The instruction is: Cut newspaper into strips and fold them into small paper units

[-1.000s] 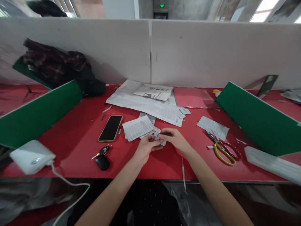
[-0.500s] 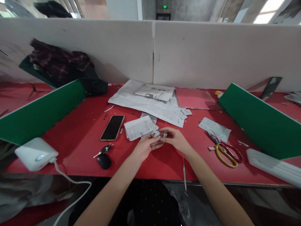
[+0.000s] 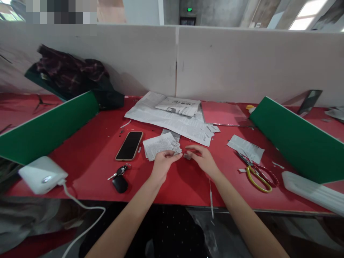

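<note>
My left hand [image 3: 163, 164] is closed in a pinch on a small paper piece [image 3: 176, 152], partly hidden by the fingers. Just to its right, my right hand [image 3: 202, 160] holds another small piece of printed paper [image 3: 187, 156] at its thumb and fingertips. A gap separates the two hands, both low over the red table. Beside my left hand lies a stack of cut newspaper sheets [image 3: 157, 146], with small scraps on its right edge. Farther back, a folded newspaper [image 3: 178, 105] rests on a larger spread sheet [image 3: 150, 107].
At left are a phone [image 3: 129, 146], keys with a black fob [image 3: 120, 182] and a white corded box [image 3: 43, 175]. Scissors with yellow and red handles [image 3: 258, 175] overlap a newspaper piece [image 3: 245, 147] at right. Green dividers [image 3: 53, 123] flank the red table [image 3: 177, 190].
My hands, together before, have moved apart. My left hand shifted slightly left toward the stack, and the small paper pieces are now separated between the two hands.
</note>
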`<state>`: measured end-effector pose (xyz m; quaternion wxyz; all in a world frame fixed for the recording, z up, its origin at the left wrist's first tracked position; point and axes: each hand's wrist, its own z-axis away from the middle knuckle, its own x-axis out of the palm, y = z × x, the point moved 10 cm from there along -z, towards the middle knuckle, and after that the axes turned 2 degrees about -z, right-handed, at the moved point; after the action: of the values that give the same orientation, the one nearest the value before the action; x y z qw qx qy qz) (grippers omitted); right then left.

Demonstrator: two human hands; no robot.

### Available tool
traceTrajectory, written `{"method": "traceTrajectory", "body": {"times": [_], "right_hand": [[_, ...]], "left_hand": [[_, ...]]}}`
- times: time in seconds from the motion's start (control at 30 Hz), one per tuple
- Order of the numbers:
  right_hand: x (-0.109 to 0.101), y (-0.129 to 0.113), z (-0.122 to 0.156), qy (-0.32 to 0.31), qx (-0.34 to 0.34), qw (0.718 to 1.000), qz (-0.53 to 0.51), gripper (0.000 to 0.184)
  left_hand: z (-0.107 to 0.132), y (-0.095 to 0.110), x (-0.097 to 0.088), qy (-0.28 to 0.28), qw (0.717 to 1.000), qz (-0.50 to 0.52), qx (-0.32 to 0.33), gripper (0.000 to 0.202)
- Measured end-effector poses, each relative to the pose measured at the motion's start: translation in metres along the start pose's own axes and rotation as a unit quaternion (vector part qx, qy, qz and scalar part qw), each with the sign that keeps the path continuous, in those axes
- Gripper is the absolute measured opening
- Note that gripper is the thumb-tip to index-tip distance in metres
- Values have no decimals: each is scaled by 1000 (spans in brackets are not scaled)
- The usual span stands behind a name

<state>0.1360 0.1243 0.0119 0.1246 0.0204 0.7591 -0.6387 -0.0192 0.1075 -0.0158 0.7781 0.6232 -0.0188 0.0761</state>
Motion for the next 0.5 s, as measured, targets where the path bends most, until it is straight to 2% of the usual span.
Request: {"method": "traceTrajectory", "body": {"times": [0.07,0.2,0.27,0.3,0.33,0.4,0.43,0.47,0.5], "right_hand": [[0,-10,2,14,-42,999,17,22],[22,-14,3,-63,-42,995,-63,20],[13,-15,0,-43,-36,994,-89,19],[-2,-18,-2,-5,-42,995,-93,19],[-26,-23,-1,48,-52,994,-88,19],[-97,-37,11,188,-85,977,-59,19],[-142,-45,25,266,-101,958,-38,22],[-194,-55,48,370,-121,921,-3,28],[-242,-65,71,446,-131,884,41,34]], "left_hand": [[0,1,4,-21,998,-50,15,19],[4,7,21,-80,983,-154,66,18],[8,12,30,-100,975,-176,87,17],[10,15,35,-111,973,-180,96,18],[13,19,40,-122,970,-183,107,24],[18,25,47,-130,965,-192,124,37],[20,27,50,-134,961,-208,127,39],[23,29,53,-142,955,-225,133,39],[25,30,56,-148,950,-239,137,38]]}}
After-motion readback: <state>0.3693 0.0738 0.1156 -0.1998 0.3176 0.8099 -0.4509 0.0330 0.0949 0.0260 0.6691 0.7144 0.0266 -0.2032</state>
